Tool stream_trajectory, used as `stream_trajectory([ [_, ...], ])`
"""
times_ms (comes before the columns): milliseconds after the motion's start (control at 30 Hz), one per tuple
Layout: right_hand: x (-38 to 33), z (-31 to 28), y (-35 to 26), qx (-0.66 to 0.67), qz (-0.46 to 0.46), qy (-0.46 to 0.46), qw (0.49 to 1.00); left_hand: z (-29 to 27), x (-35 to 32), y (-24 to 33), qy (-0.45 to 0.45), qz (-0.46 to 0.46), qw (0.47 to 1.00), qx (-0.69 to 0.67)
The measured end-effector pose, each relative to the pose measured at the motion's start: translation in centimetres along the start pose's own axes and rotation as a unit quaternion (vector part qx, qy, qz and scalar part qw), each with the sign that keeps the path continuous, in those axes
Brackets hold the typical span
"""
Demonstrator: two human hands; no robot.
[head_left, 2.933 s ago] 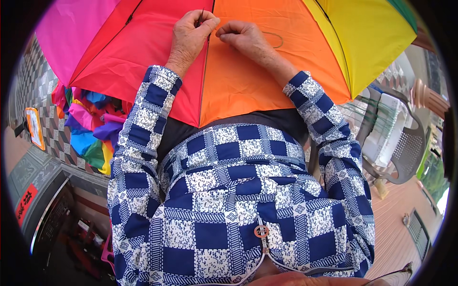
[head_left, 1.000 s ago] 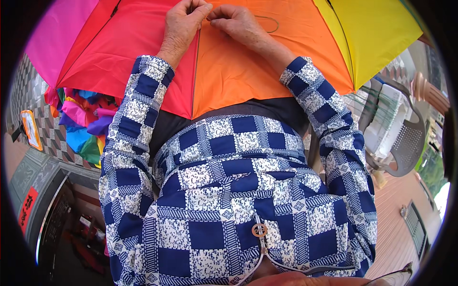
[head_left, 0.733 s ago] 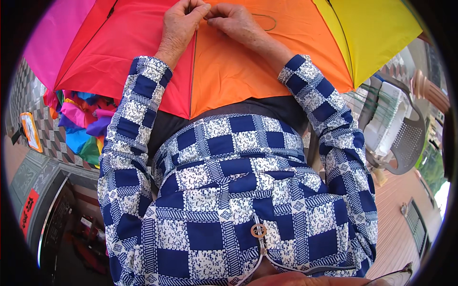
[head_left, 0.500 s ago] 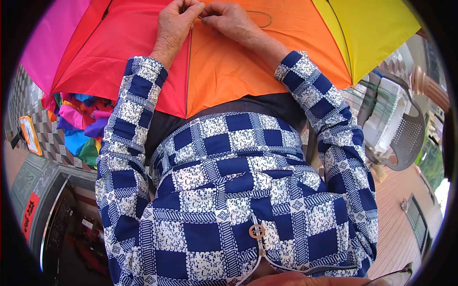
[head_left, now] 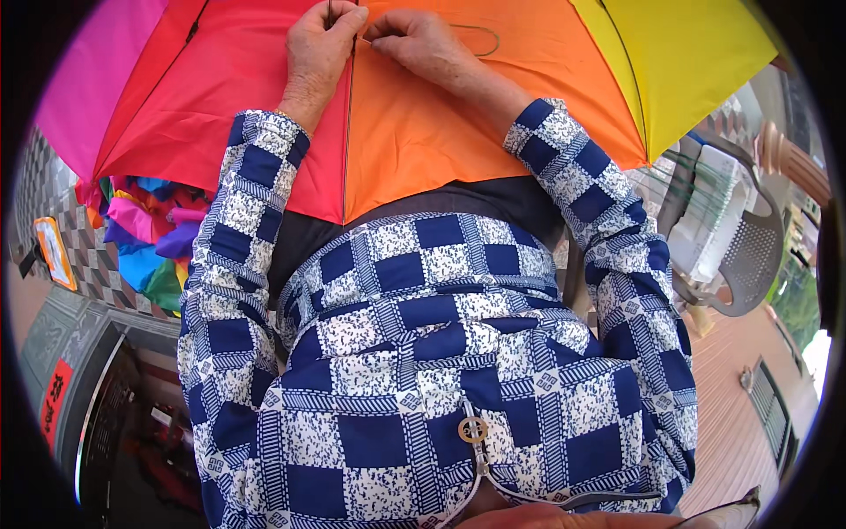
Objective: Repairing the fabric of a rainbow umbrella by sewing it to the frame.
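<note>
A rainbow-coloured umbrella canopy (head_left: 423, 141) lies spread over my lap, its thin dark ribs showing along the seams. My left hand (head_left: 322, 48) is closed at the seam between the red and orange panels, thumb and finger pinching the umbrella around a thin dark piece, likely a rib. Just right of that seam, my right hand (head_left: 414, 44) has thumb and forefinger pinched together; whatever small thing they hold is too fine to make out. A thin thread-like loop (head_left: 495, 42) lies on the orange panel beside my right hand.
A heap of multicoloured fabric (head_left: 159, 234) sits on the patterned tiled floor at the left. An orange-framed board (head_left: 55, 253) stands beyond it. To the right is a grey perforated plastic chair (head_left: 753, 251) with a pale, box-like item (head_left: 709, 212) on it.
My hands have drawn slightly apart at the seam; they were fingertip to fingertip before. The right hand has come down a little, and the umbrella's near edge has shifted slightly toward me.
</note>
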State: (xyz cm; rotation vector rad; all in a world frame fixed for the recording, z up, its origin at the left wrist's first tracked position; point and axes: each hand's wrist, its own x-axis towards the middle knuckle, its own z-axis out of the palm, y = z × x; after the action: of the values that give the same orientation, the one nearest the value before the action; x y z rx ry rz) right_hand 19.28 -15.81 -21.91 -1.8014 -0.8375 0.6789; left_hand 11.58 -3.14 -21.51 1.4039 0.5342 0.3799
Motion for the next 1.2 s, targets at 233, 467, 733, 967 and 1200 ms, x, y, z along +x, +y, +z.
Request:
stream_trajectory([
  [233, -0.5, -1.0, -1.4, -0.068, -0.004, -0.066, 0.995, -0.7, -0.7, 1.7, 0.063, -0.014, 0.996, -0.056],
  [467, -1.0, -2.5, -2.3, -0.160, 0.000, -0.123, 0.979, -0.5, -0.6, 2.2, 0.081, -0.022, 0.993, -0.080],
  [733, -0.8, -6.3, -3.2, -0.015, 0.156, -0.083, 0.984, -0.5, -0.6, 2.3, 0.101, -0.031, 0.990, -0.094],
  [967, -0.6, -6.2, -3.4, 0.206, 0.143, -0.028, 0.968, -0.5, -0.6, 2.0, 0.067, -0.002, 0.997, 0.039],
  [1200, -0.7, -4.1, -2.4, 0.045, 0.088, -0.017, 0.995, -0.6, -0.6, 2.7, 0.053, -0.026, 0.998, 0.012],
])
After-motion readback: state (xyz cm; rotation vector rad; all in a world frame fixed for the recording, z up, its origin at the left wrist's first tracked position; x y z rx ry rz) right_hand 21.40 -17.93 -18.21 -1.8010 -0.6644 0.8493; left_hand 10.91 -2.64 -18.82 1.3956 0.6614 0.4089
